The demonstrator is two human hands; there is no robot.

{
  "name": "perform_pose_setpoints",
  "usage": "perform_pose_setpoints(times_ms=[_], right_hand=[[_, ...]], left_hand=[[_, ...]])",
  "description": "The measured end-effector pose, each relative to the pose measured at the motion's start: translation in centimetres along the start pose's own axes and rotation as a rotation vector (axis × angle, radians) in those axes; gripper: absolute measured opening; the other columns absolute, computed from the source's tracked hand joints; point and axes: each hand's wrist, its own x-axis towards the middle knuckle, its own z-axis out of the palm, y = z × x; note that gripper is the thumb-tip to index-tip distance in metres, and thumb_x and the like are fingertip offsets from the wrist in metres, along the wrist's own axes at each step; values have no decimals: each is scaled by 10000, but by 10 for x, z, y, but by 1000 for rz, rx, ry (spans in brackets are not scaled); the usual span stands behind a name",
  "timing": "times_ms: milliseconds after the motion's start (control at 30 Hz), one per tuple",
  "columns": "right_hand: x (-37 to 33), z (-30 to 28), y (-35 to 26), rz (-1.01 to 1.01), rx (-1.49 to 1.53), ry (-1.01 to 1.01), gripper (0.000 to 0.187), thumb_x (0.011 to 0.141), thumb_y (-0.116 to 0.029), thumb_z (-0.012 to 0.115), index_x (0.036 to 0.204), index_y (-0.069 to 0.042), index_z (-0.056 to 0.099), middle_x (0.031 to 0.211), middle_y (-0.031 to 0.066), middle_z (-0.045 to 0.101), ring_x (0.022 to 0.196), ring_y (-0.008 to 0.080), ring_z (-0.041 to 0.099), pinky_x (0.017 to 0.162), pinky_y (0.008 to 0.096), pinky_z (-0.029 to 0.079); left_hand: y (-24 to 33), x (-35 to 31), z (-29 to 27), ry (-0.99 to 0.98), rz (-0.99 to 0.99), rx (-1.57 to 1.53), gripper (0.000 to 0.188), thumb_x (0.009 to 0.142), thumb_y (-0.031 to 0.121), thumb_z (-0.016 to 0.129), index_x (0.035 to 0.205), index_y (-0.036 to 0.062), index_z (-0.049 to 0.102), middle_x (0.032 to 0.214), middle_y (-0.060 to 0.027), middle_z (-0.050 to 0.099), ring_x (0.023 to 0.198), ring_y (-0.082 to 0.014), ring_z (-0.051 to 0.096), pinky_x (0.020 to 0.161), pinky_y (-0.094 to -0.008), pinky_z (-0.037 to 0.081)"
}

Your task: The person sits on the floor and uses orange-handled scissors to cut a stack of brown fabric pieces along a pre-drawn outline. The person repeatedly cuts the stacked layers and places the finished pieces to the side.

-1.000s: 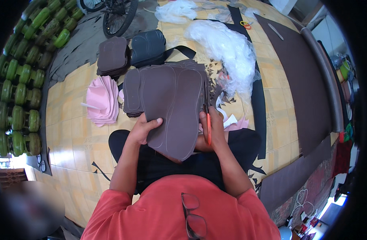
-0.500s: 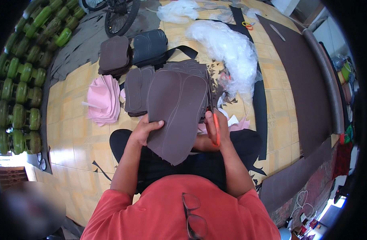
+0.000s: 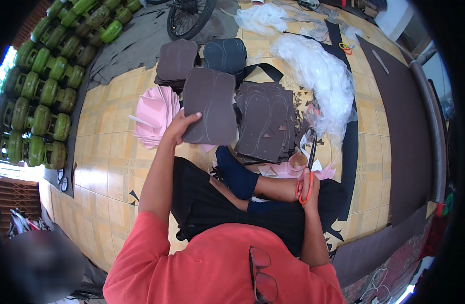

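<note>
My left hand [image 3: 180, 126] grips the lower left edge of a dark brown sheet [image 3: 209, 109], thumb on top. Pale sole-shaped outlines are drawn on that sheet. Orange-handled scissors [image 3: 312, 152] are in my right hand [image 3: 307, 188] by my right knee, dark blades pointing away from me. To the right of the held sheet lies a stack of similar brown sheets [image 3: 265, 121] with drawn outlines and a few small scraps on top. A fanned pile of pink sheets [image 3: 156, 114] rests just left of my left hand.
Behind are a brown stack [image 3: 176, 58] and a blackish stack [image 3: 225, 54]. Crumpled clear plastic [image 3: 318, 76] and dark offcuts lie to the right, near a long brown roll [image 3: 425, 131]. Green gas cylinders [image 3: 40, 96] line the left; a bicycle wheel [image 3: 191, 17] stands far back.
My left hand has carried the brown sheet from over my lap forward and left, over the place of a smaller brown stack. My right hand has drawn away rightward with the scissors. The view has shifted.
</note>
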Motion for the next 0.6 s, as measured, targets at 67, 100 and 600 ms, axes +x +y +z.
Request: perform_pose_setpoints(times_ms=[67,100,600], right_hand=[[0,0,1,31,49,1,470,980,-419,506,720,-27,521,487,7,421,341,94,401,322,239,294],[2,2,4,16,48,-8,465,979,-418,511,725,-29,522,489,5,420,341,93,400,322,239,296],[10,9,4,88,28,-47,462,962,-443,546,739,-39,531,497,-4,429,357,85,415,326,233,311]], left_hand=[[-27,29,-21,177,92,201,680,809,316,739,1302,-53,451,1076,-191,635,944,-249,658,821,-384,538],[-48,44,-32,262,137,305,706,798,338,751,1306,-49,450,1094,-202,628,957,-254,656,818,-384,537],[-104,45,-7,635,229,1225,786,683,397,829,1235,-73,526,1066,-250,542,1014,-398,557,892,-442,469]])
